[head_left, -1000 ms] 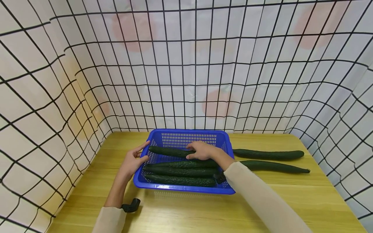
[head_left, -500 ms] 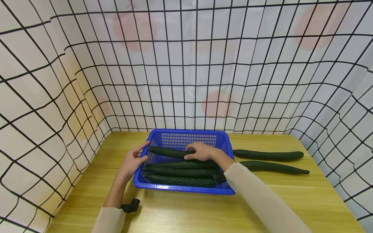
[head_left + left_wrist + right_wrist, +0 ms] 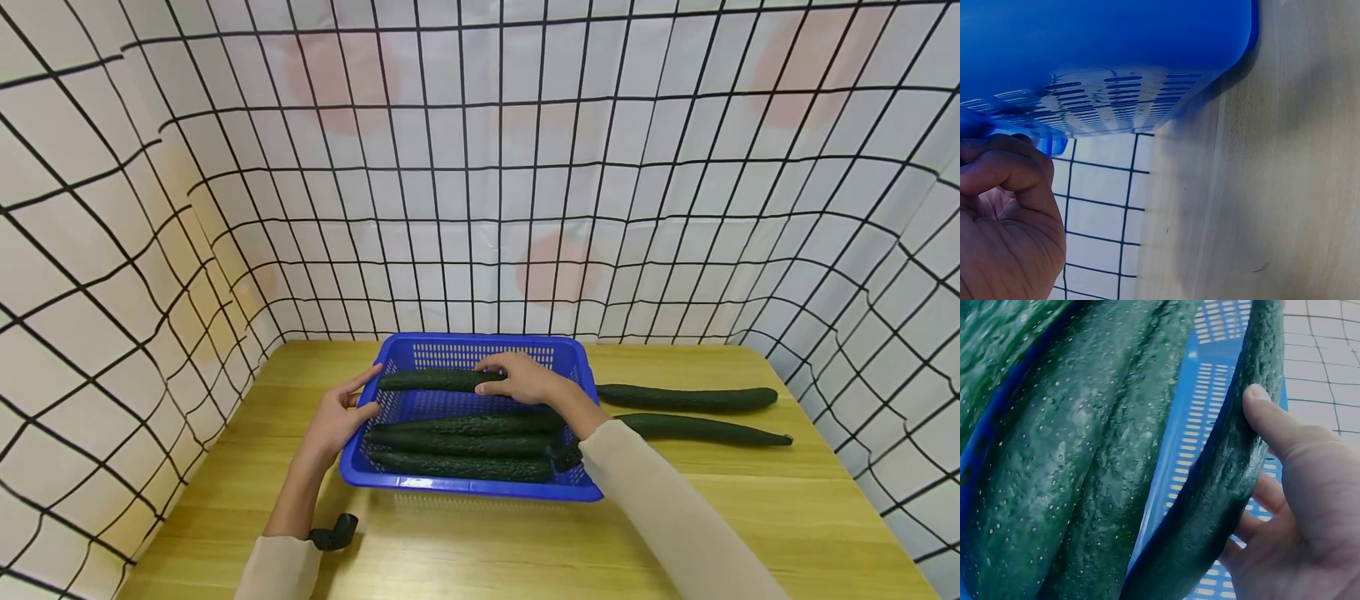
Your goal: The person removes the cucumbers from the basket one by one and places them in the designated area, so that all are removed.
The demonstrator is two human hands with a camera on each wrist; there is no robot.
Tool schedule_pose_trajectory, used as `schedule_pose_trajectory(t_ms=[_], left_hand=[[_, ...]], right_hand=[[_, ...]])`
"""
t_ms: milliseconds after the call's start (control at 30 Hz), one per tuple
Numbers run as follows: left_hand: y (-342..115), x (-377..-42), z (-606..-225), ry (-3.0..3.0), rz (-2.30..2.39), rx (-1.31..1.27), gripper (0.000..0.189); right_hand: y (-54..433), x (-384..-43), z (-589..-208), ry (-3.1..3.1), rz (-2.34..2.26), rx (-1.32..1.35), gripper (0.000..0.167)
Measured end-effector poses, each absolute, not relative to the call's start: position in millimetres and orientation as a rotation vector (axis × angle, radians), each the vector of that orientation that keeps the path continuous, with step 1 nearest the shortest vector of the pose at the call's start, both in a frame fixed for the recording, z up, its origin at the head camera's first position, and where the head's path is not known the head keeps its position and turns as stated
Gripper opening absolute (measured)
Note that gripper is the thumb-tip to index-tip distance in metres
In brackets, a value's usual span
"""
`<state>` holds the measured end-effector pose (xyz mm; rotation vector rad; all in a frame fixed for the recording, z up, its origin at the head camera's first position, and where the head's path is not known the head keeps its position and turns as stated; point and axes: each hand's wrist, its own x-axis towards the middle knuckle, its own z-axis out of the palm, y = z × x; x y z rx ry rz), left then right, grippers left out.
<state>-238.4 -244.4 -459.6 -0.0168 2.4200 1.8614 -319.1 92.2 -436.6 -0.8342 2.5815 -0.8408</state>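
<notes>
My right hand [image 3: 525, 379] grips a long dark green cucumber [image 3: 431, 381] near the back of the blue basket [image 3: 480, 493]. In the right wrist view the thumb lies on top of this cucumber [image 3: 1229, 456] and the other fingers curl beneath it. Three more cucumbers [image 3: 465, 443] lie side by side in the front half of the basket. My left hand [image 3: 335, 421] holds the basket's left rim, thumb and index finger against the edge. The left wrist view shows curled fingers [image 3: 1007, 169] by the slotted basket wall [image 3: 1122, 94]; part of that grip is hidden.
Two cucumbers lie on the wooden table [image 3: 750, 500] to the right of the basket, one behind [image 3: 697, 398] and one in front [image 3: 701, 429]. Black grid mesh [image 3: 495, 218] over white sheeting encloses the back and sides.
The held cucumber has shifted backward in the basket with my right hand and now lies nearly parallel to the back wall. My left hand stays at the rim.
</notes>
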Motion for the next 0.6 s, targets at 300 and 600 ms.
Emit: schedule_pose_trajectory(t_ms=[300, 600], left_hand=[[-246, -239, -459, 2.423, 1.858, -0.039, 0.069], [-245, -238, -458, 2.418, 1.852, -0.043, 0.069]], right_hand=[[91, -312, -428, 2.608, -0.911, -0.924, 0.047], [98, -300, -409, 2.665, -0.959, -0.897, 0.050]])
